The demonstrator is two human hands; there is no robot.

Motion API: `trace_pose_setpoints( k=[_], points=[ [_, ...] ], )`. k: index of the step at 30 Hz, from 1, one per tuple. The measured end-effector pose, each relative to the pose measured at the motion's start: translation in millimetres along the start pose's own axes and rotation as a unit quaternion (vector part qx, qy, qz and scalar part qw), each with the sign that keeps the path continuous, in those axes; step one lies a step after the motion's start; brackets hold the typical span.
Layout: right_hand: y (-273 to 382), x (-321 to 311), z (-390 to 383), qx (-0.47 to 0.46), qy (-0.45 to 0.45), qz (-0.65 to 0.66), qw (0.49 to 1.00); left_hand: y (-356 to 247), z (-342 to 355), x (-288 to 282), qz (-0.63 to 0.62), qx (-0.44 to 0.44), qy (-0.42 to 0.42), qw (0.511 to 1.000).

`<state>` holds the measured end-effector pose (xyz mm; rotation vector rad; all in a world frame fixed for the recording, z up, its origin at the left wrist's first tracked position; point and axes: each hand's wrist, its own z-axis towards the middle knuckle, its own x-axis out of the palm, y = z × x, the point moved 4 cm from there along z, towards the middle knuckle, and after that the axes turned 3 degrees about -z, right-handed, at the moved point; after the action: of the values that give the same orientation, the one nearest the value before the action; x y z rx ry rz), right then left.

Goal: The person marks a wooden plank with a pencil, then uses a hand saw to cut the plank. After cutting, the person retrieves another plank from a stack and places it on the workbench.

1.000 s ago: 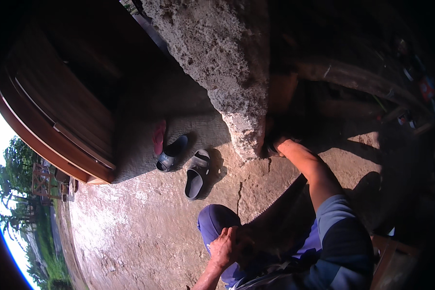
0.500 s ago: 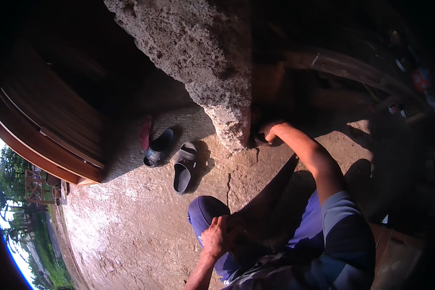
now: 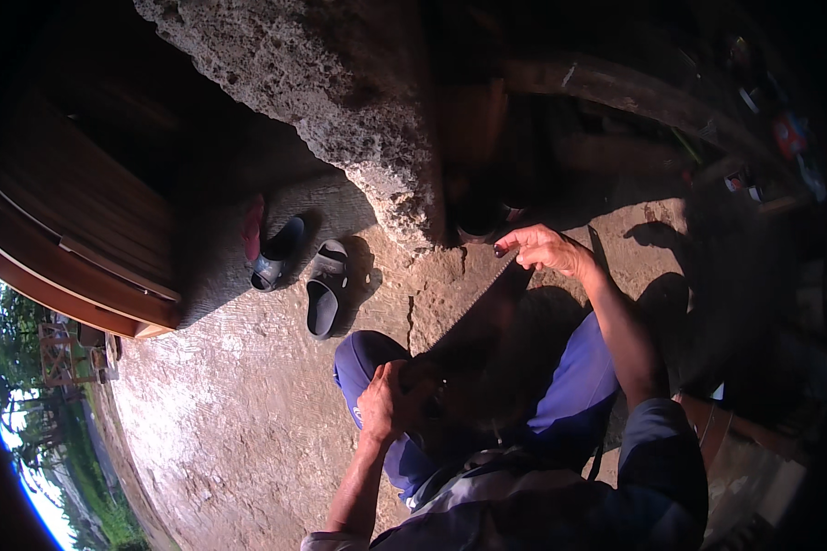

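Note:
My left hand rests by my bent left knee, its fingers closed round the shaded handle end of a handsaw. The dark saw blade slants away from me to the right, and sunlight catches its toothed edge. My right hand is beside the blade's far end, fingers bent and drawn together. Something small and dark shows at its fingertips; I cannot tell whether it is a held piece or a stain. Just beyond them, in shadow at the wall's foot, sits a dark rounded thing, too dim to name.
A rough, broken wall end juts toward me. Two dark clogs and a red sandal lie on the cracked concrete floor. A wooden panel stands at left, a wooden beam at far right.
My right hand has come out of the shadow at the wall's foot, back toward the saw's far end. My left hand keeps its hold by the knee. The whole view has shifted slightly.

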<state>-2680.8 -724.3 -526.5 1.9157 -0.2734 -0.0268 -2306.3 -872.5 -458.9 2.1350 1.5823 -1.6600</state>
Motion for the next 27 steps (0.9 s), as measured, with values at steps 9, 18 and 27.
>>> trace_pose_setpoints(
  k=[9,18,27],
  points=[
    [-17,97,-73,-0.014,-0.227,-0.585,0.779,-18,7,-10,-0.053,-0.019,-0.025,0.998],
    [-26,175,-86,-0.171,-0.110,-0.546,0.813,-15,16,-14,-0.059,0.004,-0.034,0.998],
    [-14,101,-89,-0.079,-0.274,-0.585,0.759,-15,24,-26,-0.084,-0.020,-0.040,0.995]
  ],
)
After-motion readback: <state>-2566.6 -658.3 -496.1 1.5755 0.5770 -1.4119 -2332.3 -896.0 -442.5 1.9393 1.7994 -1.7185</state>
